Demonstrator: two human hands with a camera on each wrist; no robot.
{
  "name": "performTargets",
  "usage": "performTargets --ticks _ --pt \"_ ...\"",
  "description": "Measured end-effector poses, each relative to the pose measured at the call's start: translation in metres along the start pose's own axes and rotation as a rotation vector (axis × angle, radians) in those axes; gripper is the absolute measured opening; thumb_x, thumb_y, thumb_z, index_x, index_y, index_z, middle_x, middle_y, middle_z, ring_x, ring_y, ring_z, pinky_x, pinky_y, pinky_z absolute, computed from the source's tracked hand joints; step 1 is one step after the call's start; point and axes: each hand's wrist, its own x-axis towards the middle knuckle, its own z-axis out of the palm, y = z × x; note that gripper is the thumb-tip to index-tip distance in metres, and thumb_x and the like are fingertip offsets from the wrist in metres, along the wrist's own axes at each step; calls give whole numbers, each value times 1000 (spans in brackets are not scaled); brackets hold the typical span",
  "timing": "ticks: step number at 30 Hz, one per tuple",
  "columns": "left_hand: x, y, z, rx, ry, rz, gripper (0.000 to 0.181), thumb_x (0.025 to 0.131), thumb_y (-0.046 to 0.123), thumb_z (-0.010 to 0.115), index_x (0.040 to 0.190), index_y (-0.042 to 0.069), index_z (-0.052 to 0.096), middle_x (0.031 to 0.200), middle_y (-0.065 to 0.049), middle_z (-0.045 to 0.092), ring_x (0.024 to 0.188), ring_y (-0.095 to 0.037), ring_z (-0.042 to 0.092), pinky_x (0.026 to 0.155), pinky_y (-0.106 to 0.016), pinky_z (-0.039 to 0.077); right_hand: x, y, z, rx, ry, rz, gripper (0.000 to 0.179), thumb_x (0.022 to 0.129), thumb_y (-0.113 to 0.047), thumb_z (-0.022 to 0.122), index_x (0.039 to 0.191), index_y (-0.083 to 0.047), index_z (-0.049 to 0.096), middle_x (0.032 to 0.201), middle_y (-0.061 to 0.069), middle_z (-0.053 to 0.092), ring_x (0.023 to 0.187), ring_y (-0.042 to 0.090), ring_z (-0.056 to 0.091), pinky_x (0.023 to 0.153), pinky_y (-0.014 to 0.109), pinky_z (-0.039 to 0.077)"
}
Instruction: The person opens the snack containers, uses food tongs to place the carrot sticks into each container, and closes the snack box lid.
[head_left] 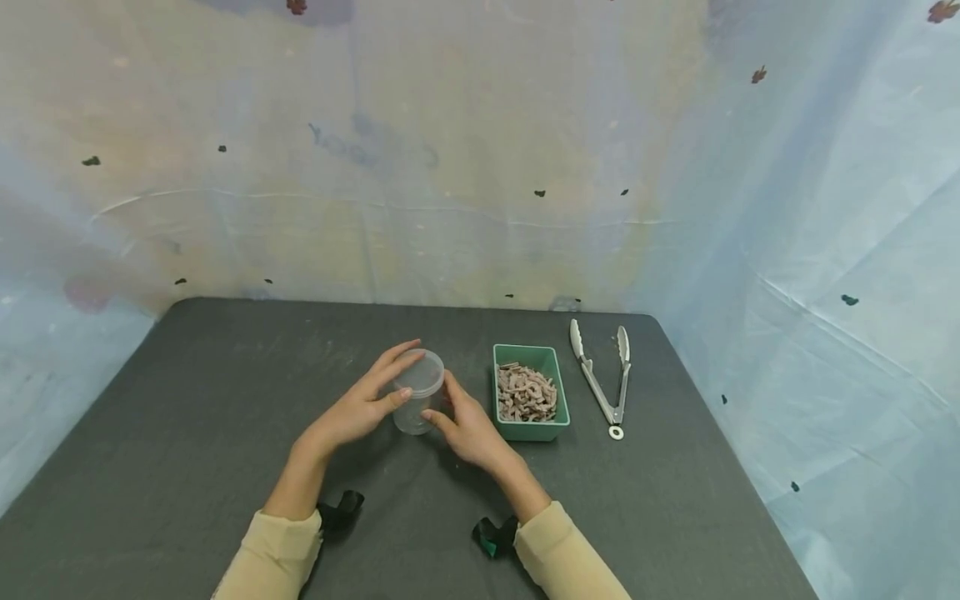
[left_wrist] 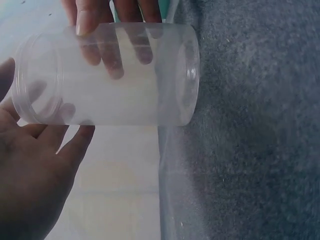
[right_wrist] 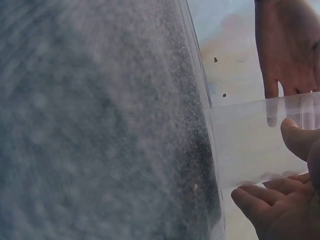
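A clear plastic jar with a translucent lid stands upright on the dark table between both hands. My left hand holds the jar at its lid, the thumb on the near side and the fingers across the far side. Lower down, my right hand grips the jar's body from the right, thumb in front and fingers behind. Through the see-through wall in the left wrist view, the right fingertips show and no contents are visible. The right wrist view shows the jar between the right thumb and fingers.
Right of the jar sits a green rectangular tub partly filled with small greyish-brown curved pieces. Metal tongs with pale tips lie spread beyond it. A plastic sheet hangs behind the table.
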Motion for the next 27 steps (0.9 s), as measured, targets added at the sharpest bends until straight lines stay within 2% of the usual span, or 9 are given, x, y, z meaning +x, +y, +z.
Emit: performTargets --ticks 4,9,16,19,22,27 --pt "0 0 -1 50 18 -32 57 110 16 54 163 7 35 170 -16 21 156 -45 16 115 -73 28 -1 1 1 -7 7 12 75 108 -22 61 167 -9 16 167 14 31 151 27 37 119 43 39" --pt "-1 0 -1 90 44 -53 60 107 17 60 162 10 38 170 -13 24 156 -42 20 116 -69 32 -1 0 1 -8 18 12 75 108 -23 61 166 -8 18 166 16 34 150 28 39 118 44 40" --pt "2 2 0 123 139 -63 62 96 19 76 153 10 53 160 -10 41 148 -38 39 112 -63 42 -1 0 0 -12 11 18 75 108 -22 62 167 -9 17 167 16 31 151 28 37 118 43 39" --pt "2 2 0 114 163 -80 63 94 22 80 151 11 55 157 -10 43 144 -38 44 112 -62 42 -1 0 -1 -11 8 11 75 108 -22 61 167 -10 18 167 15 32 151 27 37 118 43 40" --pt "1 1 -1 87 148 -68 63 96 21 78 152 11 53 159 -12 40 146 -39 41 113 -64 40 -1 0 -1 -9 3 -3 74 108 -21 61 166 -10 19 166 15 33 151 27 38 118 43 40" --pt "-4 0 -7 -19 69 -16 51 108 10 58 157 5 44 168 -17 27 154 -44 24 115 -72 30 0 -1 -1 -14 4 -11 74 107 -19 62 166 -9 18 165 16 35 150 28 39 118 44 40"
